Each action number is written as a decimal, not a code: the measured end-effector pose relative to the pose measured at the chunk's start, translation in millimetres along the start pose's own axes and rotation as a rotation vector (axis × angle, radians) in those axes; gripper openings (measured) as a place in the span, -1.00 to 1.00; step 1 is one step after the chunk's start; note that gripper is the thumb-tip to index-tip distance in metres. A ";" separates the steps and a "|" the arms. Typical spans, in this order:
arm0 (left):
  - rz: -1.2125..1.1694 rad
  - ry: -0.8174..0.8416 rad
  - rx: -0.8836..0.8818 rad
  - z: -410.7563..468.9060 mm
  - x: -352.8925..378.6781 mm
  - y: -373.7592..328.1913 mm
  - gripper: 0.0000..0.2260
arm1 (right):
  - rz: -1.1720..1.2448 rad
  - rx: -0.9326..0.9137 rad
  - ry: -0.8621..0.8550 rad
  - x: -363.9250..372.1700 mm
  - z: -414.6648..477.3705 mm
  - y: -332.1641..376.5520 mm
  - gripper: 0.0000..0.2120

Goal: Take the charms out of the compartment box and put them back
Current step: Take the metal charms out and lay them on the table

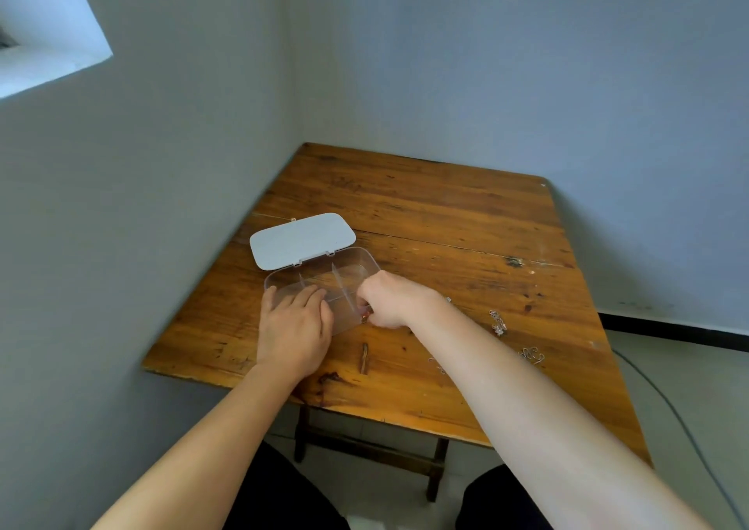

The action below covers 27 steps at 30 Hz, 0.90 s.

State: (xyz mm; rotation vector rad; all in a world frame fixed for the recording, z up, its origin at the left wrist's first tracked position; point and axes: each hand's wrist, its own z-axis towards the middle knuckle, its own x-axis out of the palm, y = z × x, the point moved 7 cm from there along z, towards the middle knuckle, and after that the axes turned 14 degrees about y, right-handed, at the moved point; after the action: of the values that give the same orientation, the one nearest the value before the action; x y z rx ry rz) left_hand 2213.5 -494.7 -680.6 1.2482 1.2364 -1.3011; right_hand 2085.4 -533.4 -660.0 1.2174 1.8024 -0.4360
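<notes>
A clear plastic compartment box (352,267) lies open on the wooden table (446,221), its lid (302,240) folded back flat behind it. My left hand (294,329) rests flat on the box's near left part, fingers together. Over the near right compartment, my right hand (387,300) has its fingers curled down and pinches a small reddish charm (364,318) at the box's rim. Small silver charms lie loose on the table to the right: one cluster (497,323), another (531,354) nearer the edge, and a faint one (437,365) beside my right forearm.
The table stands in a corner, with walls close on the left and behind. A short brown stick-like mark (364,358) lies on the wood in front of the box. A cable (664,400) runs along the floor at the right.
</notes>
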 end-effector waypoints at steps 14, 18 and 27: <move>0.013 0.017 -0.008 1.5 0.4 0.3 -0.54 | 0.480 -0.150 -0.198 -9.0 -10.2 -28.8 -0.82; 0.001 0.027 -0.003 3.1 1.3 1.5 -0.59 | 0.814 -0.168 -0.360 -14.6 -30.9 -43.1 -0.88; -0.118 -0.001 -0.006 0.1 -14.5 0.2 -0.64 | 1.511 -0.144 -0.701 -7.1 -89.3 -117.2 -0.84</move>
State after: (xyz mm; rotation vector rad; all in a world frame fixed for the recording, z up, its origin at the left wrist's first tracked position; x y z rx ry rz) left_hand 2214.6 -495.2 -666.1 1.1852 1.3288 -1.3815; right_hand 1941.7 -528.8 -627.1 1.6514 0.0700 0.1674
